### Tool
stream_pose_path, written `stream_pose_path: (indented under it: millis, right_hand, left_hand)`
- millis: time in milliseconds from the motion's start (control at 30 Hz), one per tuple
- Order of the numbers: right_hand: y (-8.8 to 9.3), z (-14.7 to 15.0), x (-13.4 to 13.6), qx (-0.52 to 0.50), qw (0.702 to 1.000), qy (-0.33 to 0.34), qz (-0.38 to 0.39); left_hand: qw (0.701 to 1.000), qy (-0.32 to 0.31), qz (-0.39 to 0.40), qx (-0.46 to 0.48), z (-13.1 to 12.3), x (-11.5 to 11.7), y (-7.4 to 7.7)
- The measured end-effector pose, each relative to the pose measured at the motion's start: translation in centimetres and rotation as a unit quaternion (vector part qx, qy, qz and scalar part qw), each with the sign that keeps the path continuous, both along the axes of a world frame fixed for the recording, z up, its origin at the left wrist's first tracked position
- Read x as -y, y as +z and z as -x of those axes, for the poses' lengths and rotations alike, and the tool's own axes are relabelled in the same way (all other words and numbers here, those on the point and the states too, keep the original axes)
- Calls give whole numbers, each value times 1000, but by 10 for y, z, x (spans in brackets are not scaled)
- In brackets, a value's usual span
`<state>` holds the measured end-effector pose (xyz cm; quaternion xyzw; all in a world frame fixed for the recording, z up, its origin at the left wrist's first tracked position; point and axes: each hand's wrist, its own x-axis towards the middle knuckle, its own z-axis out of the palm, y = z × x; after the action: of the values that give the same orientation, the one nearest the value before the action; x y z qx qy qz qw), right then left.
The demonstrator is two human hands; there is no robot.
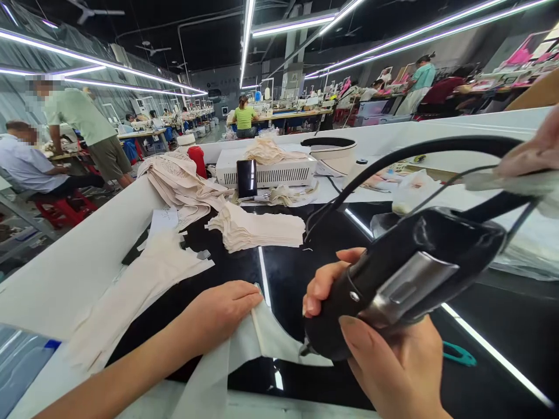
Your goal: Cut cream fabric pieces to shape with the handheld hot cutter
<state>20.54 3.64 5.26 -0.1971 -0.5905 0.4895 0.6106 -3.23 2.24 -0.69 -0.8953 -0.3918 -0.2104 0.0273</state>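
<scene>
From my remote seat, the black glossy table (502,326) fills most of the view. On its left side lies a long pale strip (131,291), and farther back a stack of cream cut pieces (257,230), probably parked there to leave the near edge free. Behind them stands a white machine box (279,169) with a phone (247,177) propped against it.

My right hand (393,361) is wrapped tight around the black hand tool (410,273), nose angled down at the table, its cable (419,151) arching away behind. My left hand (222,311) lies flat and open on the white cloth piece (271,343) at the near edge, seemingly pinning it beside the tool's tip. Teal snips (458,354) lie just right of my wrist.
</scene>
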Motion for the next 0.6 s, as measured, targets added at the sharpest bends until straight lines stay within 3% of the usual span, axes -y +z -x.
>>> stream_pose_path:
  millis: [233,400,600]
  right_hand:
    - [5,0,-4,-4,1000,-12,8]
    - [13,23,-28,-52,997,-61,-4]
    - [11,52,-54,-76,996,-50,-7]
  left_hand:
    - [1000,2,14,-19,-5,9,4]
    - [999,13,46,-18,-6,9,5]
    - [999,10,35,-6,-8,10,7]
